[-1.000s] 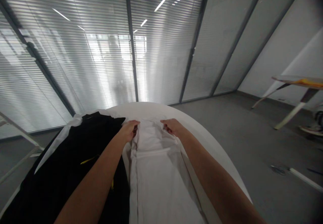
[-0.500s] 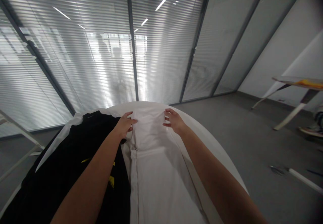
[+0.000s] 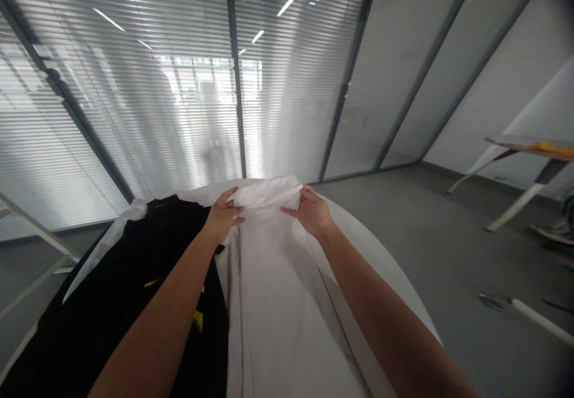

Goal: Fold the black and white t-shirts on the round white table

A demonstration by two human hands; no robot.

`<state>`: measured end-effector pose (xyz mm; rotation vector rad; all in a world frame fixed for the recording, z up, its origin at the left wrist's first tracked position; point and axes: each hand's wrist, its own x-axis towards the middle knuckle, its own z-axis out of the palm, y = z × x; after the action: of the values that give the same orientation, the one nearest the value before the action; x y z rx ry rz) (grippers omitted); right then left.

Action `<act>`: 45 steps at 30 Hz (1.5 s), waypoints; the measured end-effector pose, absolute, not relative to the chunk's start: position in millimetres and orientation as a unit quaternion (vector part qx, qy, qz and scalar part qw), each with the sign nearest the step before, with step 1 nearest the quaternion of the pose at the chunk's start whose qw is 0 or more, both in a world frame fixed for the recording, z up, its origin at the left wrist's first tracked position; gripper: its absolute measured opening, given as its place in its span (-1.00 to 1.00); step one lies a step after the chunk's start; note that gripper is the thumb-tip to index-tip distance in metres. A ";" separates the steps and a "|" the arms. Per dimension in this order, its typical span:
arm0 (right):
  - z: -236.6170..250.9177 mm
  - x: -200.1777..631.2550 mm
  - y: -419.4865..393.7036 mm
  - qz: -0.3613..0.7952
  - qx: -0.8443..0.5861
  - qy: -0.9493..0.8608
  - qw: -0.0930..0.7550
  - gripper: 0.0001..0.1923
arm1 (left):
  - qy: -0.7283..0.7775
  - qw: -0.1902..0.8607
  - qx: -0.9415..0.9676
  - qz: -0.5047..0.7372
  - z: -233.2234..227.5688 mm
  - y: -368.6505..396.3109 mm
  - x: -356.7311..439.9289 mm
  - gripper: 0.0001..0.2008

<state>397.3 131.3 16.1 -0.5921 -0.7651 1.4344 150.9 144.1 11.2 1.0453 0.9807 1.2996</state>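
White cloth (image 3: 273, 278) ran down the frame's centre on the round desk (image 3: 381, 254), w/ its far end now bunched and raised off the surface at upper centre. Half a sec earlier you had both palms flat and fingers spread on that end; now your left hand (image 3: 222, 216) and right hand (image 3: 311, 211) each pinched an edge of the gathered fabric, grip closed on it. So you'd gone from smoothing to lifting. Black garment (image 3: 116, 302) lay beside it, lower left, untouched.
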 end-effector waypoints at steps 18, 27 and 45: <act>10.0 387.0 130.9 0.605 -0.387 -0.421 0.554 -0.75 | 0.420 0.564 0.492 0.513 9.9 142.7 147.9 -0.29; -6.6 388.8 141.9 0.586 -0.489 -0.414 0.496 -0.54 | 0.424 0.588 0.449 0.522 7.3 147.8 145.1 -0.30; 4.8 394.6 137.7 0.561 -0.375 -0.402 0.619 -0.69 | 0.321 0.634 0.413 0.570 4.9 146.3 138.7 -0.61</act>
<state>394.6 137.7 4.8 -0.8629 -0.9238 1.2904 138.7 146.3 4.9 0.9437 0.7350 1.3039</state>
